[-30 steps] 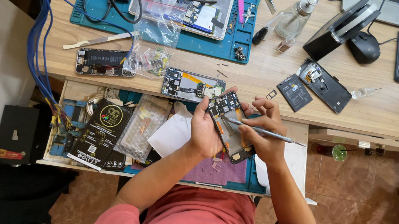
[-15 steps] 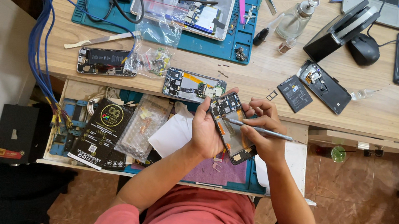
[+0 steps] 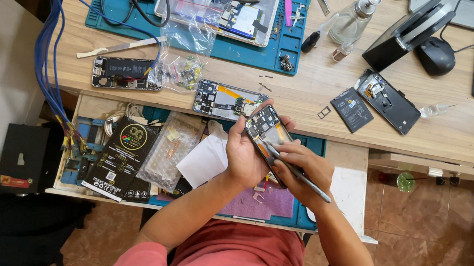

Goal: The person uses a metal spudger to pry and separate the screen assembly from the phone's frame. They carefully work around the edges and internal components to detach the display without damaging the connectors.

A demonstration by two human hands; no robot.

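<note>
Nearest, over the pulled-out drawer: left hand [image 3: 246,154] wrapped around an opened dark smartphone with bared circuit board [image 3: 269,133], tilted up for a clear view. Right hand [image 3: 303,169], at 3 o'clock, pinching slim metal tweezers [image 3: 297,174] onto its middle. Farther, at 11 o'clock on the wooden surface [image 3: 312,88], another gutted phone [image 3: 228,100]. Compared with a second ago, tweezers angled steeper, tail lower.

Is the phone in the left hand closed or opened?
Opened. The phone in the left hand has no back cover: its circuit board and inner parts show. The right hand holds tweezers on it.
</note>
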